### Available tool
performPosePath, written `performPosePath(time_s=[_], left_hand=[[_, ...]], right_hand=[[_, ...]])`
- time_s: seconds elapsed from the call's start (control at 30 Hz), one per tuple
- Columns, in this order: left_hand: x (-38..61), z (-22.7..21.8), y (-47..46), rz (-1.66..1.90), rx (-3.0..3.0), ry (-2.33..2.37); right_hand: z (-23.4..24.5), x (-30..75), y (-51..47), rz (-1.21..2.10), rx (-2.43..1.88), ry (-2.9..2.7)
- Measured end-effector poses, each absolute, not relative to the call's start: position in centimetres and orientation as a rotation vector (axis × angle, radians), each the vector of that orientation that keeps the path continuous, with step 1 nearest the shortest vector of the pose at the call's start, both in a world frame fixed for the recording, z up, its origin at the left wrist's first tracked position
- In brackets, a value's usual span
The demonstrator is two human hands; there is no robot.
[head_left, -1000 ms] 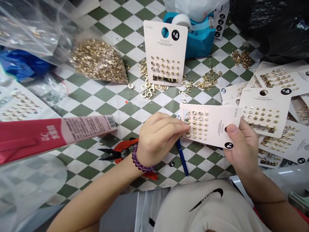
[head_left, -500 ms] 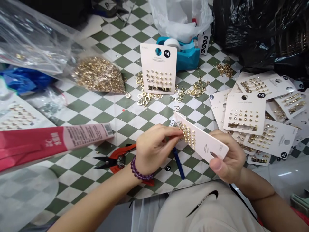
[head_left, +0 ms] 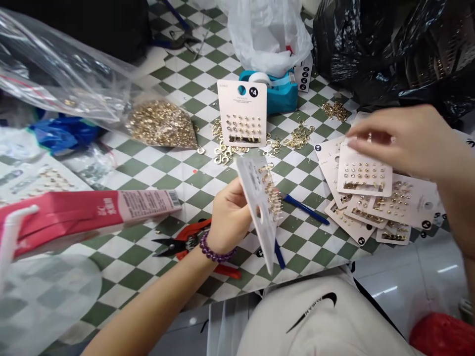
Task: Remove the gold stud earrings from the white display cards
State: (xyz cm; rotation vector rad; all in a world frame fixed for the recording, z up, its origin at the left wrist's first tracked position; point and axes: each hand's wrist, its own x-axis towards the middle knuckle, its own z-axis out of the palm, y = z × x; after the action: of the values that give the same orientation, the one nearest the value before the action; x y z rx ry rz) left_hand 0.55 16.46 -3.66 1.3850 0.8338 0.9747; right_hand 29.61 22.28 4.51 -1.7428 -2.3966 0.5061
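My left hand point(head_left: 232, 215) grips a white card of stud earrings point(head_left: 256, 207), turned nearly edge-on. Its gold studs stick out to the right. At the right, my right hand point(head_left: 403, 141) is stretched over a pile of earring cards, somewhat blurred, with a gap between thumb and fingers. Below its fingertips lies the top earring card point(head_left: 365, 173), whose upper edge is hidden; whether they touch I cannot tell. Another earring card point(head_left: 243, 106) leans upright against a teal tape dispenser point(head_left: 287, 94). Orange-handled pliers point(head_left: 185, 242) lie beside my left wrist.
A clear bag of gold pieces point(head_left: 161, 123) lies at the left, behind a pink carton point(head_left: 92, 215). Loose gold hoops point(head_left: 299, 136) are scattered mid-table. Two blue slender tools, one of them a blue stick point(head_left: 306, 208), lie near the held card. A black plastic bag point(head_left: 345, 54) stands back right.
My right hand has let go of the held card and moved right over the pile. My left hand now holds that card alone, turned more upright. The view has shifted slightly.
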Motion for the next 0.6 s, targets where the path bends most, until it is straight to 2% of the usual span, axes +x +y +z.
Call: performPosePath(time_s=[0.07,0.13,0.37,0.5,0.6], left_hand=[[0.6,-4.1,16.6,0.994,1.189,0.78],[0.9,-4.7,16.7,1.037,1.122,0.753],[1.4,-5.5,16.7,1.108,0.96,0.684],[1.0,-5.9,17.0,1.071,0.981,0.76],[0.8,-6.4,17.1,1.057,1.005,0.75]], right_hand=[[3.1,30.3,26.2,0.158,-2.054,-2.382],[1.3,30.4,28.9,0.112,-2.129,-2.384],[-2.3,29.6,30.1,0.203,-2.038,-2.256],[-1.5,29.6,30.5,0.213,-2.116,-2.263],[0.9,28.9,29.3,0.232,-2.168,-2.225]])
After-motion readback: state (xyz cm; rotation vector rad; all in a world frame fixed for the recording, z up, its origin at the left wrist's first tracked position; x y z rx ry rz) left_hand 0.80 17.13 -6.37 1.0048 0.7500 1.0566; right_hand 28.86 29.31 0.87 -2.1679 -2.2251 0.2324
